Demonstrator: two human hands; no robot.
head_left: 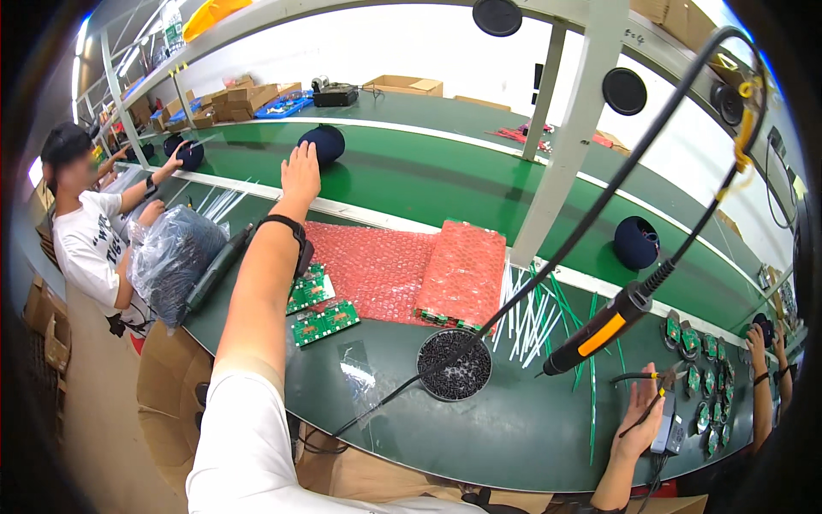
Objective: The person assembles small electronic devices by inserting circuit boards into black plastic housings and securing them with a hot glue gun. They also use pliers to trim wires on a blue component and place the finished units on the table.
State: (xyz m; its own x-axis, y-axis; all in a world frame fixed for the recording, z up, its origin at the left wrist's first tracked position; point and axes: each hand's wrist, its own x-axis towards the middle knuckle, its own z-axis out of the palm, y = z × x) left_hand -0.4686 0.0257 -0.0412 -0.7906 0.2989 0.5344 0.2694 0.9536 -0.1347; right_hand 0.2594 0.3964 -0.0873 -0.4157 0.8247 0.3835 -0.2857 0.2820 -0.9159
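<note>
My left hand (301, 174) reaches far over the bench to the green belt. Its fingers are stretched out against the near side of a dark blue round ball-shaped thing (327, 145), which rests on the belt. Low on the right, my right hand (642, 418) holds pliers (654, 396) with black and yellow handles, their jaws pointing right. One handle lies across the palm and the other sticks out past the fingertips. A black and orange electric screwdriver (599, 332) hangs from its cable just above and left of this hand.
Red bubble wrap (368, 272), green circuit boards (325, 323), a round tin of small black parts (454, 365) and white and green ties (527, 315) lie on the bench. Small round board assemblies (704, 383) sit right. A metal post (572, 128) stands mid-bench. Co-workers (94, 231) are at both sides.
</note>
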